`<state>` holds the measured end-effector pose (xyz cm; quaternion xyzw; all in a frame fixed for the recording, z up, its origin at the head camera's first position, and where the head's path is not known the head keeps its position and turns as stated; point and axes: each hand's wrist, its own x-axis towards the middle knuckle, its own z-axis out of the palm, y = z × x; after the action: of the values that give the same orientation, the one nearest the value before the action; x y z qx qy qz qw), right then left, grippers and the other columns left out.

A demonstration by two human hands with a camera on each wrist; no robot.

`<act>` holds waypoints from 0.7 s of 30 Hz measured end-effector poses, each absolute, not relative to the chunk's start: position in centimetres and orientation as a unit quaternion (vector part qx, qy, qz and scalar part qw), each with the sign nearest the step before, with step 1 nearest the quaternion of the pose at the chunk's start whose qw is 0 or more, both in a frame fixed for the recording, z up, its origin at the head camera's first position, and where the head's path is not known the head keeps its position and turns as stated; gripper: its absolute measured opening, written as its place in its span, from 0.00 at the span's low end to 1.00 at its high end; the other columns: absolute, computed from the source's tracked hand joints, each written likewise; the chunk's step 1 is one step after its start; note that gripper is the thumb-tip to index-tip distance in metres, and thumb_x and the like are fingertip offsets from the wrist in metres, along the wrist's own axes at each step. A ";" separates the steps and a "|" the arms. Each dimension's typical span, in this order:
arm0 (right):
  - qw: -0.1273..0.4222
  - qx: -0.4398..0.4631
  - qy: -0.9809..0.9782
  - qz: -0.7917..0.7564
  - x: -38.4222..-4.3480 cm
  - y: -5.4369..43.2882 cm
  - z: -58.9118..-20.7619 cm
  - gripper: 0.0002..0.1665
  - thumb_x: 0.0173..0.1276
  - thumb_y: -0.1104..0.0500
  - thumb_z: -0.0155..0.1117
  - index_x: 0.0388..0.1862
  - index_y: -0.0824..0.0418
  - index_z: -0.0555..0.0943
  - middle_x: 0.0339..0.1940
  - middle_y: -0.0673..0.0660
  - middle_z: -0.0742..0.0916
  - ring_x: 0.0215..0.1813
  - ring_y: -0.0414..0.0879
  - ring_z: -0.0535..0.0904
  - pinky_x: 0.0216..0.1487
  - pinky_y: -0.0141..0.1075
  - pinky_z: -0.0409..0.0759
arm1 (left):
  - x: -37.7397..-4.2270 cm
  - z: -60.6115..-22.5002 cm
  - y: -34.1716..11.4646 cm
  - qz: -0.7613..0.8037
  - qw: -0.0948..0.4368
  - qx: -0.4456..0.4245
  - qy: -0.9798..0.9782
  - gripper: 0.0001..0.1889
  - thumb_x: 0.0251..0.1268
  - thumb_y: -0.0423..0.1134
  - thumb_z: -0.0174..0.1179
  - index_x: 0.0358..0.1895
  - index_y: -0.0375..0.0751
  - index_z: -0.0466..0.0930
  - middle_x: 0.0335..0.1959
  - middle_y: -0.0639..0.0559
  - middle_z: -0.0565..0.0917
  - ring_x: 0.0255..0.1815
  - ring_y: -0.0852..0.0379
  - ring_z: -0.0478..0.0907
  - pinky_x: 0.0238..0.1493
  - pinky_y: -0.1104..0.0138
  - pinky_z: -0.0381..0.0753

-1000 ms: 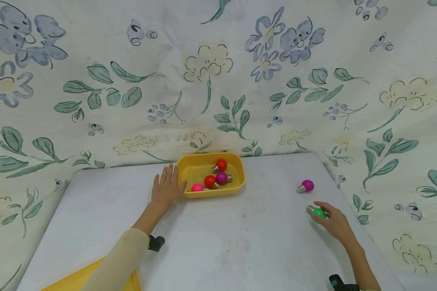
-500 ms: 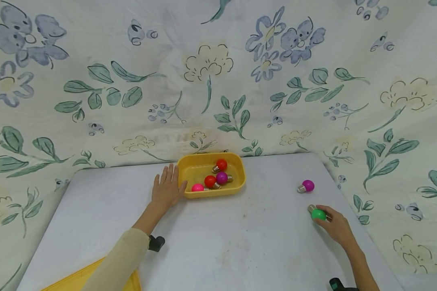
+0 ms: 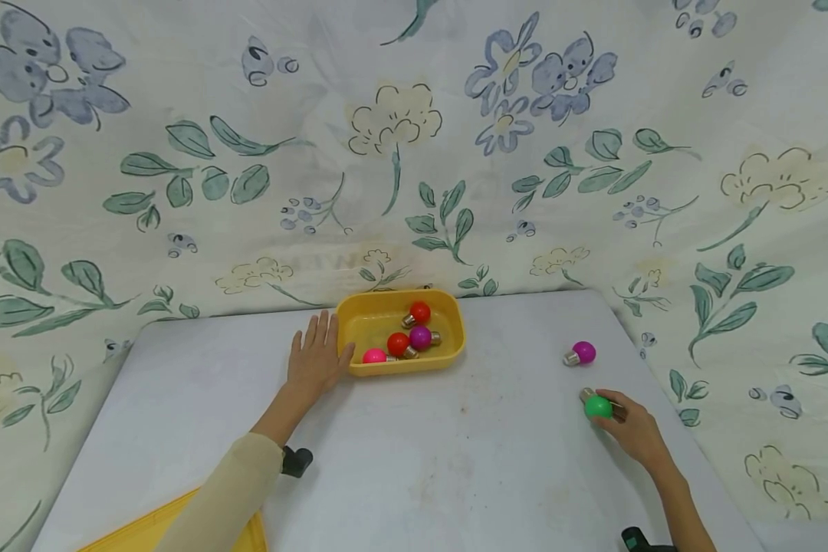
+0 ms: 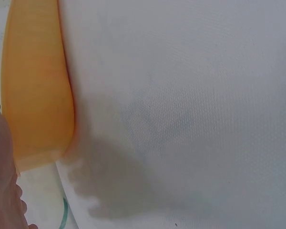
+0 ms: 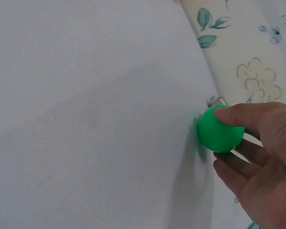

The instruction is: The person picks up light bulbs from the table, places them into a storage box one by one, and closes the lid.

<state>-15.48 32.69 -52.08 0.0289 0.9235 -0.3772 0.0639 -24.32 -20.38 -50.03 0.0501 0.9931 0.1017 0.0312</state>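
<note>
My right hand [image 3: 636, 435] pinches a green light bulb [image 3: 598, 407] near the right side of the white table. In the right wrist view the thumb lies on the round green bulb [image 5: 220, 130], with fingers beneath it and part of its metal base showing behind. A purple bulb [image 3: 583, 353] lies just beyond on the table. My left hand [image 3: 313, 362] is spread, its fingers along the left end of a yellow tub [image 3: 407, 368] and its thumb at the rim. Inside are two red bulbs [image 3: 398, 344], a purple bulb [image 3: 420, 337] and a pink bulb [image 3: 374, 356].
A second yellow container [image 3: 155, 527] shows at the lower left, partly under the left sleeve [image 3: 224, 491]. A floral cloth [image 3: 303, 161] hangs behind the white table [image 3: 414, 460] and continues along its right side.
The green bulb has turned and shifted slightly in my right hand, and more of its round part now shows. My left hand and the tub have stayed put.
</note>
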 end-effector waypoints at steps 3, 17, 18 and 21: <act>0.062 0.027 0.919 -0.388 -15.4 32.5 -52.1 0.30 0.70 0.65 0.64 0.68 0.73 0.69 0.67 0.78 0.72 0.65 0.75 0.70 0.58 0.55 0.76 | -24.3 -50.1 -20.4 0.103 0.028 0.049 0.993 0.39 0.79 0.54 0.39 0.78 0.26 0.44 0.79 0.31 0.45 0.79 0.35 0.40 0.74 0.40 0.42; 0.007 -0.048 0.913 -0.405 -16.0 30.4 -51.1 0.28 0.68 0.70 0.65 0.66 0.72 0.72 0.64 0.74 0.76 0.64 0.70 0.73 0.59 0.50 0.74 | -24.4 -50.1 -20.5 0.104 0.023 0.050 0.993 0.39 0.79 0.54 0.39 0.78 0.26 0.44 0.79 0.31 0.45 0.79 0.35 0.41 0.74 0.40 0.42; 0.003 -0.055 0.912 -0.406 -16.0 30.2 -50.9 0.28 0.67 0.71 0.65 0.65 0.72 0.73 0.64 0.74 0.77 0.64 0.70 0.74 0.58 0.49 0.74 | -24.4 -50.2 -20.5 0.103 0.024 0.050 0.993 0.39 0.79 0.54 0.39 0.78 0.26 0.44 0.79 0.31 0.45 0.79 0.36 0.41 0.74 0.40 0.42; -0.010 -0.071 0.908 -0.413 -16.2 29.5 -50.4 0.27 0.67 0.71 0.66 0.65 0.72 0.73 0.63 0.73 0.78 0.63 0.70 0.75 0.58 0.49 0.74 | -24.4 -50.2 -20.5 0.104 0.025 0.051 0.993 0.39 0.79 0.54 0.39 0.78 0.26 0.44 0.79 0.31 0.45 0.79 0.35 0.41 0.74 0.40 0.42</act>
<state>-16.21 29.52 -50.42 -0.0711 0.9081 -0.4126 -0.0103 -24.44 -20.46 -50.22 0.0508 0.9930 0.1039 0.0251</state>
